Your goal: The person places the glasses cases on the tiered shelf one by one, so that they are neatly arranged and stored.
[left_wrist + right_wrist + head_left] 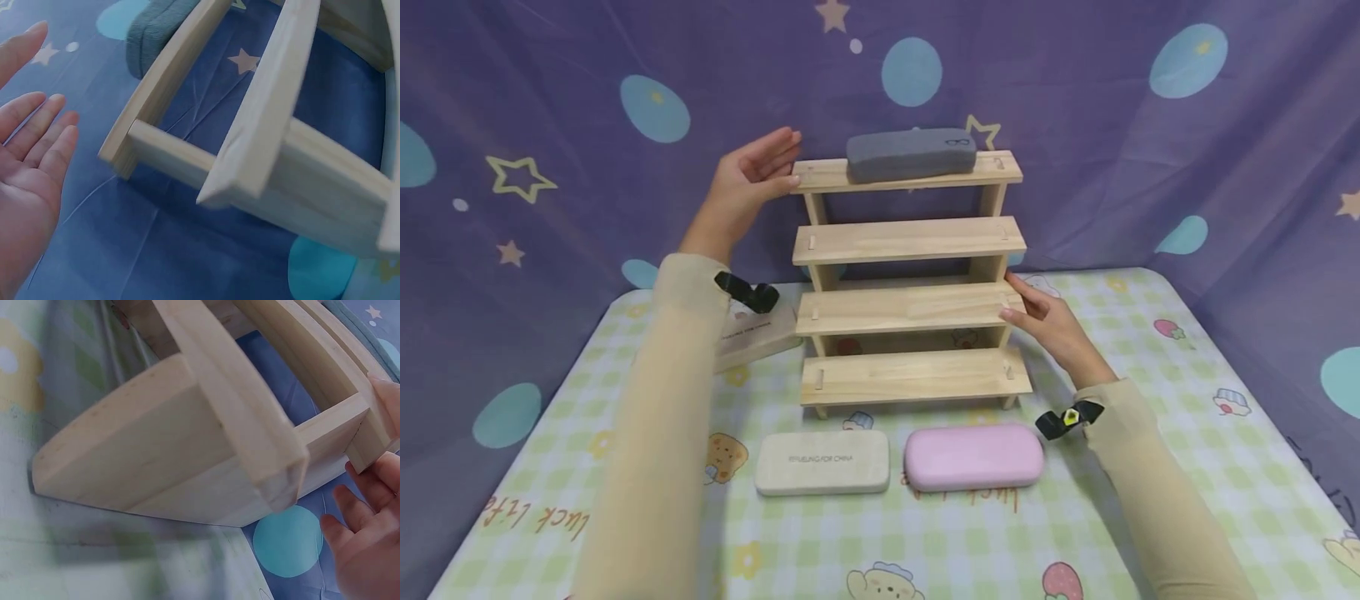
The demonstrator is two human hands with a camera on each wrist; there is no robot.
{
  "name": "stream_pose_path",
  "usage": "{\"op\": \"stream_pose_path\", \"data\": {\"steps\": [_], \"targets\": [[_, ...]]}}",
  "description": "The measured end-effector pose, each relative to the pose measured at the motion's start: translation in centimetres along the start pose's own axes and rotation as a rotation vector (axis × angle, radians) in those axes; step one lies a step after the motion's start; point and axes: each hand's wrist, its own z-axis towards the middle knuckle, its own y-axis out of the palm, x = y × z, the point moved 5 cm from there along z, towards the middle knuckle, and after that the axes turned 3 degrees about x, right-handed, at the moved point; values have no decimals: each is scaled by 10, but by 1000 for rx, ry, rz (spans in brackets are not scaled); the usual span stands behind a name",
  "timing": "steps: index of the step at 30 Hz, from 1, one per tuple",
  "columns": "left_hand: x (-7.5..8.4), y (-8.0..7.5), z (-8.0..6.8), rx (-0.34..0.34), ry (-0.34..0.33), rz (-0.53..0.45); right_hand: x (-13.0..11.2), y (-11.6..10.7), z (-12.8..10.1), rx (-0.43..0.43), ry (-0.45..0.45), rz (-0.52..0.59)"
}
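The wooden rack stood between the two hands, one rack with four stepped shelves, their long axes running left to right and the steps facing the person. The left hand was released, fingers straight, just beside the left end of the top shelf; in the left wrist view it stood apart from the wood. The right hand touched the right end of the third shelf down with relaxed fingers. Four cases showed: one grey case lay lengthwise on the top shelf right of the left hand, a beige case and a pink case lay side by side below the right hand, and another beige case lay under the left forearm.
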Motion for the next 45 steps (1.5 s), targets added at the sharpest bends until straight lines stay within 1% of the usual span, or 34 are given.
{"op": "stream_pose_path", "data": {"steps": [2,4,7,10,14,16,19,21,23,26,30,34,37,39,40,43,45], "targets": [[1,-6,-10,5,19,-23,0,-1,1,1,-2,-1],[1,-12,-20,7,24,-27,0,-2,1,-2,-7,-1],[-1,-22,-36,14,33,-2,0,-2,2,-8,-23,11],[-7,-34,-53,20,33,16,0,-1,1,-15,-32,19],[-20,-50,-78,18,39,19,0,0,1,-23,-34,12],[-28,-58,-90,25,55,7,0,1,1,-24,-37,8],[-41,-72,-106,50,68,-13,-1,1,1,-15,-44,17],[-49,-81,-116,65,60,-29,-2,0,1,-10,-46,22],[-57,-90,-125,78,39,-26,-2,0,0,-11,-44,33],[-68,-103,-137,111,5,9,-2,2,0,-16,-40,42],[-81,-119,-154,178,-55,63,-2,3,-1,-16,-40,44],[-95,-131,-167,252,-135,95,-3,2,-2,-8,-34,26],[-105,-138,-174,295,-191,135,-3,0,-2,0,-26,16],[-111,-142,-179,316,-242,216,-2,0,-2,-2,-22,15],[-114,-144,-181,326,-263,237,-2,0,-2,-6,-20,17],[-120,-146,-188,352,-304,300,-2,2,-2,-15,-24,32],[-123,-148,-191,383,-312,292,-2,3,-2,-15,-25,35]]}}
